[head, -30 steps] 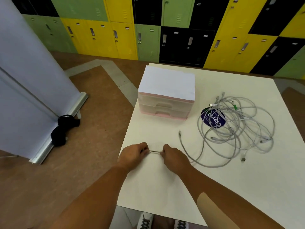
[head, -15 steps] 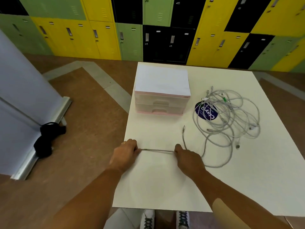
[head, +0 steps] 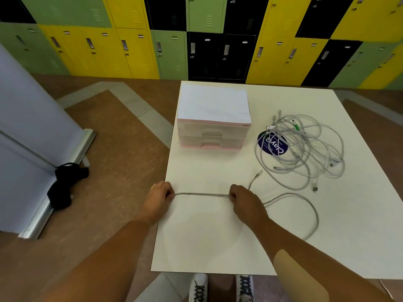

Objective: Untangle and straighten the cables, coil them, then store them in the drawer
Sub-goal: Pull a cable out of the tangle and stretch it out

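A grey cable [head: 201, 194] is stretched taut and straight between my two hands near the table's front left. My left hand [head: 160, 198] grips one end at the table's left edge. My right hand [head: 244, 202] pinches the cable further along; its free length loops off to the right and one plug end [head: 259, 173] pokes up behind that hand. A tangled pile of grey cables [head: 305, 149] lies at the right, partly over a dark blue round sticker [head: 272, 144]. The pink-framed drawer unit [head: 212, 132] stands at the back, both drawers shut.
The white table [head: 218, 247] has floor on its left and front edges. A black bag [head: 65, 184] lies on the floor by a grey banner stand [head: 26, 127]. Coloured lockers line the back wall. My shoes show below the front edge.
My hands have moved apart, the left one out to the table's left edge, so the straight stretch of cable between them is longer. The camera has shifted right.
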Demonstrator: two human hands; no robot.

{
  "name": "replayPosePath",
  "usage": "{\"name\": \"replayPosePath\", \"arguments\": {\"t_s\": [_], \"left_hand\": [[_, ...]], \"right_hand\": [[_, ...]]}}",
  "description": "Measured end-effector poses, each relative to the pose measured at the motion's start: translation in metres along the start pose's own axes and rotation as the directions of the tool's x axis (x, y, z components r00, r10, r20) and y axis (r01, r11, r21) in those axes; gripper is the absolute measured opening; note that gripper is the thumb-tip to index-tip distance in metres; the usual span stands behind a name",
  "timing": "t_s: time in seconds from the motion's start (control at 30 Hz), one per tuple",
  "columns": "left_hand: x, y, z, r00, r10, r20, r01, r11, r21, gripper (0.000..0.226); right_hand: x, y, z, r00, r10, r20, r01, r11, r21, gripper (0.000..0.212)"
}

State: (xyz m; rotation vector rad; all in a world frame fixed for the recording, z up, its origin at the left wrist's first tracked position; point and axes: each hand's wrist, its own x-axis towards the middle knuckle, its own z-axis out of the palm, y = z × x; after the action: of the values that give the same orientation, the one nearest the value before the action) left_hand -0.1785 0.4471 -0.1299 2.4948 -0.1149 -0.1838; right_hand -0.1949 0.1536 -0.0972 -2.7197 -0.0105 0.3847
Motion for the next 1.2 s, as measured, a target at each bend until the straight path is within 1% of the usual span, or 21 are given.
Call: {"name": "replayPosePath", "arguments": {"t_s": [0.07,0.13,0.2,0.27,0.3,0.33,0.4,0.43,0.47,0.57,0.67,0.73,0.8,0.87,0.93,1.0,1.1,1.2], "left_hand": [[-0.002,-0.003,0.002,1.000,0.007,-0.028,-0.007,1.000,-0.006,0.022],[-0.008,-0.007,0.006,0.998,0.008,-0.069,-0.009,1.000,-0.024,0.019],[-0.013,-0.010,0.007,0.997,-0.007,-0.077,0.003,0.999,-0.051,0.015],[-0.015,-0.011,0.004,0.997,-0.025,-0.071,0.020,0.997,-0.073,0.016],[-0.014,-0.011,0.001,0.996,-0.043,-0.079,0.038,0.997,-0.064,0.019],[-0.013,-0.011,-0.002,0.995,-0.059,-0.086,0.057,0.998,-0.022,0.020],[-0.011,-0.007,-0.009,0.994,-0.063,-0.091,0.075,0.987,0.139,0.015],[-0.010,-0.005,-0.011,0.995,-0.037,-0.092,0.056,0.974,0.218,0.008],[-0.009,-0.002,-0.011,0.997,-0.005,-0.079,0.027,0.960,0.280,0.006],[-0.003,0.017,-0.008,0.997,0.070,-0.027,-0.052,0.905,0.423,0.032],[0.007,0.042,0.004,0.992,0.122,-0.016,-0.099,0.868,0.486,0.041],[0.017,0.059,0.016,0.987,0.161,0.027,-0.154,0.865,0.477,0.039],[0.026,0.076,0.032,0.974,0.208,0.094,-0.228,0.880,0.417,0.031],[0.029,0.087,0.045,0.966,0.227,0.126,-0.258,0.895,0.365,0.020],[0.029,0.089,0.051,0.972,0.210,0.106,-0.234,0.909,0.345,0.014],[0.029,0.086,0.051,0.977,0.188,0.097,-0.209,0.924,0.320,0.012],[0.029,0.080,0.046,0.977,0.177,0.119,-0.204,0.938,0.282,0.012],[0.025,0.072,0.039,0.987,0.127,0.097,-0.148,0.956,0.253,0.015]], "right_hand": [[0.002,0.001,-0.002,1.000,-0.007,-0.015,0.008,1.000,0.026,0.009],[0.003,0.004,-0.004,0.999,0.007,-0.040,-0.006,0.999,0.033,0.009],[0.003,0.011,-0.007,0.998,0.049,-0.040,-0.050,0.998,-0.027,0.020],[0.002,0.018,-0.007,0.994,0.097,-0.041,-0.101,0.990,-0.096,0.028],[0.002,0.019,-0.007,0.992,0.117,-0.046,-0.122,0.987,-0.103,0.031],[0.002,0.020,-0.007,0.989,0.140,-0.046,-0.143,0.985,-0.091,0.033],[0.004,0.019,-0.007,0.983,0.178,-0.030,-0.180,0.983,-0.045,0.037],[0.006,0.019,-0.007,0.983,0.182,-0.019,-0.183,0.983,-0.026,0.037],[0.007,0.019,-0.007,0.984,0.179,-0.009,-0.179,0.984,-0.011,0.038],[0.009,0.020,-0.008,0.987,0.160,0.013,-0.160,0.987,0.026,0.035],[0.011,0.020,-0.007,0.993,0.118,0.021,-0.119,0.991,0.053,0.030],[0.013,0.020,-0.006,0.996,0.080,0.028,-0.082,0.994,0.071,0.027],[0.014,0.021,-0.004,0.999,0.041,0.031,-0.044,0.995,0.092,0.023],[0.013,0.022,-0.003,1.000,-0.005,0.014,0.004,0.993,0.117,0.016],[0.010,0.026,-0.002,0.999,-0.045,-0.018,0.047,0.989,0.139,0.009],[0.008,0.032,-0.003,0.998,-0.062,-0.034,0.066,0.990,0.125,0.011],[0.006,0.045,-0.008,0.997,-0.034,-0.074,0.040,0.996,0.076,0.010],[0.004,0.060,-0.019,0.998,0.027,-0.059,-0.026,0.999,0.024,0.011]]}}
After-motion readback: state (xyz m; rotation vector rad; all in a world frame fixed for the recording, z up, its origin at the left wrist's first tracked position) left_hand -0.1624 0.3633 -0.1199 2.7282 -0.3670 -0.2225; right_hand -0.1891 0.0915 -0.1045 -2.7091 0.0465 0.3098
